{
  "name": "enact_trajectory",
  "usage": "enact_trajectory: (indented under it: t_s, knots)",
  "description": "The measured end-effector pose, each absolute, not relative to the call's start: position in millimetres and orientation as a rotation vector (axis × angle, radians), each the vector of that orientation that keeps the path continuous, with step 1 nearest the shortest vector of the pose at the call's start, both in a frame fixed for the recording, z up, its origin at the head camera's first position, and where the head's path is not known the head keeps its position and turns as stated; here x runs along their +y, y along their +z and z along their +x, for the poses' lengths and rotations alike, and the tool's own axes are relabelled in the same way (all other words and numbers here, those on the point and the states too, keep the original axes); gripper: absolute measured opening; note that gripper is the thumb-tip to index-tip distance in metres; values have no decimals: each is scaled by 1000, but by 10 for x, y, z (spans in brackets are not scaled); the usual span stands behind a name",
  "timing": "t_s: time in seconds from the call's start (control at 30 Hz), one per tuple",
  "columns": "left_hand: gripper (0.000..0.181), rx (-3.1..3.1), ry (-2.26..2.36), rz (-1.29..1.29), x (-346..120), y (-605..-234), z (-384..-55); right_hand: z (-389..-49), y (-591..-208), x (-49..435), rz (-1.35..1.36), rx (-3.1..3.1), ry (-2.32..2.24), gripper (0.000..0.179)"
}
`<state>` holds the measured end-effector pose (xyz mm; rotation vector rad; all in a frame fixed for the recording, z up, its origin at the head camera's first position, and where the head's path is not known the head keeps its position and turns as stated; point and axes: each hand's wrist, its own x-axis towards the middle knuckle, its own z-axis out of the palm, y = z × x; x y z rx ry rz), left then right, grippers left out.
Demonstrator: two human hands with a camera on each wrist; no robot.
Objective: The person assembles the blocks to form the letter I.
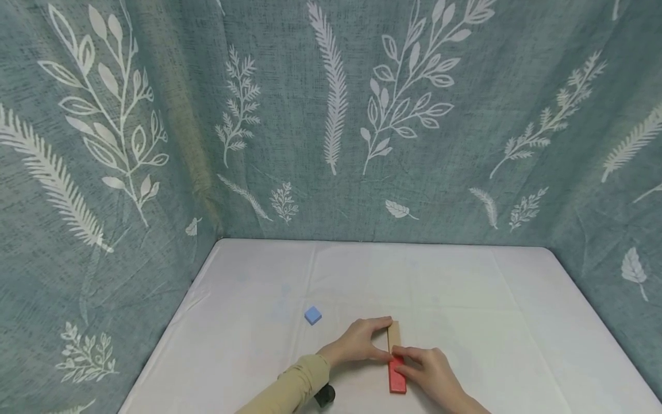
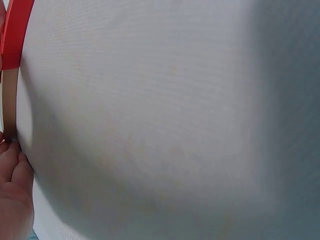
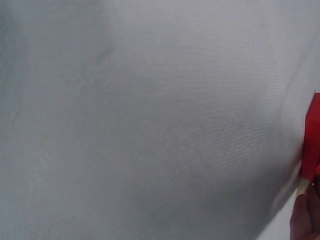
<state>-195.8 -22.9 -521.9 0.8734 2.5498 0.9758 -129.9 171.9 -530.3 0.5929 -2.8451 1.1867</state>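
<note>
On the left, blue-green fabric (image 1: 279, 172) printed with white leaf sprigs and fronds hung in folds, and it continued behind the work and along the right side. A yellowish-brown streak ran down it near the left corner. The table (image 1: 491, 328) bore a white cloth with fold creases, faint bluish discolouration toward the left and rounded far corners. A khaki sleeve (image 1: 295, 382) entered from the lower edge, with a black object (image 1: 325, 395) beside its cuff; its nature could not be told. Just beyond lay a small blue block (image 1: 312, 315), well apart from the hands. The left hand (image 1: 359, 342) spanned a wood-coloured block (image 1: 395, 337), its fingers at the far end and its thumb near the seam. A red block (image 1: 397, 382) lay end to end with it, on the person's side, right of the table's middle; whether the two were joined could not be told. The right hand (image 1: 433, 372) pinched the red block near that seam. Farthest right, the fabric showed a single leaf print.
</note>
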Motion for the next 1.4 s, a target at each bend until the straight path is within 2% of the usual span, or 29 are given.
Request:
enact_trajectory:
  t_s: [0.8,1.4]
  knots:
    - [75,2541,975,872,-240,-5220,-1934,-1299,-5331,1735,715,-2765,1122,28]
    - [72,2649,979,831,-488,-4976,-1944,-1302,-5296,1717,743,-2794,1031,29]
